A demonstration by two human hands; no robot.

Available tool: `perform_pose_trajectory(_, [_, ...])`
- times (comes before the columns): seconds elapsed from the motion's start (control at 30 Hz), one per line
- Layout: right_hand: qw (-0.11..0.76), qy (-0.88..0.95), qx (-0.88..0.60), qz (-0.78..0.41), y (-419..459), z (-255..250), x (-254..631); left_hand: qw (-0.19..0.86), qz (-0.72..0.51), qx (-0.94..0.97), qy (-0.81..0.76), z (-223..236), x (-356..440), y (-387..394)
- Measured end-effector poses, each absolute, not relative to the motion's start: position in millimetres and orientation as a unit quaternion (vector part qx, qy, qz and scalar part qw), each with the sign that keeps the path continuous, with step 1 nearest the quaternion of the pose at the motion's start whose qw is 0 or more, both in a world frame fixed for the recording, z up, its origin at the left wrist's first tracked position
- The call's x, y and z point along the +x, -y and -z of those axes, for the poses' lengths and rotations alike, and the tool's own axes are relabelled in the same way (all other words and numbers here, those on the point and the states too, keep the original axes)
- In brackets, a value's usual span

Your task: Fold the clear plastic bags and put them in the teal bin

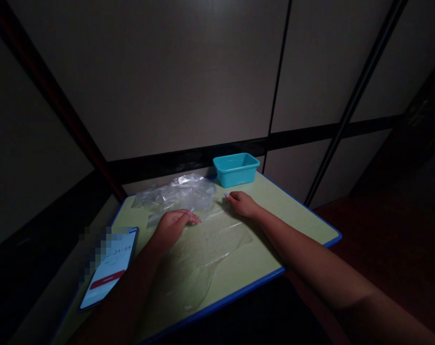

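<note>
A clear plastic bag [217,254] lies spread over the table in front of me, its thin edges catching the light. My left hand [174,226] is at its far left part, thumb and fingers closed together on the film. Farther right, my right hand [241,203] is curled in a pinch at the film's far edge; the exact grip is hard to see in the dim light. Behind my left hand sits a crumpled heap of clear plastic [181,191]. A turquoise plastic basket [237,178] stands upright just beyond my right hand.
The small yellow-green table [271,206] has a blue rim and stands against pale panelled doors [188,72]. At the left edge lies a phone [111,268] with its screen lit, close to my left forearm. Dark floor shows on the right.
</note>
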State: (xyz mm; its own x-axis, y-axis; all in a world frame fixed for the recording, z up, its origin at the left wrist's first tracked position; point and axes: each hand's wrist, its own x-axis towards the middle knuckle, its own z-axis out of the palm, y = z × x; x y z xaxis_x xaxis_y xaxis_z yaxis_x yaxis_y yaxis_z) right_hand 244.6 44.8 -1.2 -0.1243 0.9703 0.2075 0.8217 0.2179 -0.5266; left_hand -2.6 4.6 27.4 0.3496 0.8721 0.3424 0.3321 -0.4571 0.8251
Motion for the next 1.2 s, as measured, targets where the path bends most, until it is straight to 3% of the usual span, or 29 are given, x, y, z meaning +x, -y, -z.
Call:
perform_pose_trajectory(0.53, [0.247,0.752,-0.602,-0.105,-44,0,246,0.31,-0.284,0.826,-0.375,-23,-1,3])
perform_pose_trajectory(0.8, [0.218,0.757,-0.61,-0.085,-44,0,248,0.351,-0.352,0.786,-0.367,-18,-4,1])
perform_pose_trajectory(1.0, [0.214,0.756,-0.614,-0.072,-45,1,248,0.253,-0.422,0.775,-0.397,-20,-5,-1])
perform_pose_trajectory(1.2, [0.233,0.776,-0.578,-0.099,-34,0,244,0.093,-0.204,0.879,-0.42,-5,2,6])
